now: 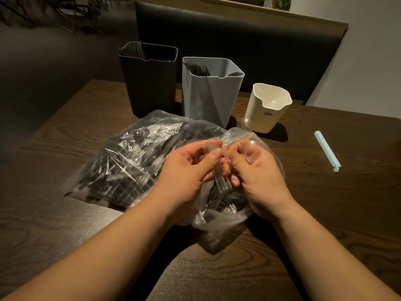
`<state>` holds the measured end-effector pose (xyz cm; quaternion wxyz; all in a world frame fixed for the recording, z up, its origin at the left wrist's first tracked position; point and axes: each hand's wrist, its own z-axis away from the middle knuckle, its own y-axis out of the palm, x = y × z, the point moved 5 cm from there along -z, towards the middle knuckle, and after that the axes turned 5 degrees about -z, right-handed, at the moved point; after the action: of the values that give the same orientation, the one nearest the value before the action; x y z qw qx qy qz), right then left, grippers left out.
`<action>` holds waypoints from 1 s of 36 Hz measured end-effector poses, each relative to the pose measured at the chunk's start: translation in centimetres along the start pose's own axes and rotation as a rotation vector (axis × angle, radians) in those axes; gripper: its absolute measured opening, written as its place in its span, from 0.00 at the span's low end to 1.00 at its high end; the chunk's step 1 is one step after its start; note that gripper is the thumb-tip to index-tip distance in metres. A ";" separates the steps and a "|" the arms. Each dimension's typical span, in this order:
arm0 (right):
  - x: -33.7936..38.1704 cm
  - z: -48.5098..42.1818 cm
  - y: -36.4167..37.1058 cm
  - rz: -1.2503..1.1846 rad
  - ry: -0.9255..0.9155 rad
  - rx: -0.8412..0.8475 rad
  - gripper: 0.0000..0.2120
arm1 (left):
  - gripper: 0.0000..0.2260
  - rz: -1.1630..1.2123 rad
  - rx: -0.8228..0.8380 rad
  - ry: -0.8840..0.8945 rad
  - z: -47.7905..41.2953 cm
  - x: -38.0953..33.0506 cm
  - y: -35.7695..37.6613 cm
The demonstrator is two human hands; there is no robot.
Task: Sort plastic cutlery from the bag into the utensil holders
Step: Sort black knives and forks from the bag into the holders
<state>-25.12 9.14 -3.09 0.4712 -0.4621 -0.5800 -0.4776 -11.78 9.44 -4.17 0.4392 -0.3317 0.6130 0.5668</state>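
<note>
Both the left hand and right hand pinch a clear fork over the bag. Tugging might snap its tines.

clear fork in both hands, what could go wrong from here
1. The clear fork, pinched between the left hand and the right hand, barely shows against the clear bag; if dropped, it could be hard to find.
2. The grey holder already holds black forks, so the clear one may land in the wrong holder.
</note>
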 end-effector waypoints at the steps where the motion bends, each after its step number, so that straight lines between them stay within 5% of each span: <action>1: 0.2 0.0 -0.1 0.022 -0.025 -0.021 0.06 | 0.10 0.012 0.011 0.001 0.0 0.0 0.1; 9: 1.0 0.3 0.6 0.183 -0.162 -0.037 0.07 | 0.15 -0.010 0.022 0.049 0.1 0.0 0.1; 16: 0.3 0.3 0.0 0.616 -0.213 -0.081 0.07 | 0.12 -0.104 -0.018 0.108 0.2 0.3 0.4; 20: 0.9 0.1 -0.7 0.792 -0.233 -0.176 0.11 | 0.14 0.031 -0.090 0.084 -0.1 0.0 0.0; 24: 0.9 -0.5 -1.5 0.427 -0.106 -0.030 0.07 | 0.13 0.043 -0.119 0.049 -0.4 -0.5 -1.0; 28: 0.2 0.3 -0.7 -0.035 0.223 0.189 0.09 | 0.14 0.013 -0.059 0.023 -0.4 -0.8 -0.7; 36: -0.2 0.4 -1.0 -0.081 0.294 0.197 0.07 | 0.13 -0.024 0.076 0.091 -0.1 -1.4 -0.5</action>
<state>-26.08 9.39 -3.47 0.5743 -0.3152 -0.5670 -0.4993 -10.80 9.17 -3.03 0.4301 -0.3474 0.6494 0.5221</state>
